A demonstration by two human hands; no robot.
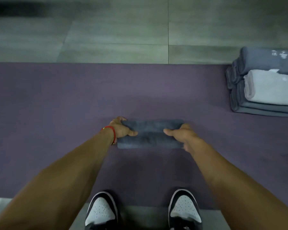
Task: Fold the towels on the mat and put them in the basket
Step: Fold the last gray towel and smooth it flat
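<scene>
Both the left hand [121, 128] and right hand [181, 134] grip opposite ends of the soft, light, folded dark-grey terry towel [150, 134] mid-way across the purple mat [56, 97], probably limp enough to sag unless held by both ends.

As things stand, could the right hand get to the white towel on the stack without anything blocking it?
Probably not at once: the right hand grips the folded grey towel with the left hand. The mat towards the white towel lies bare, so only releasing stands in the way.
</scene>
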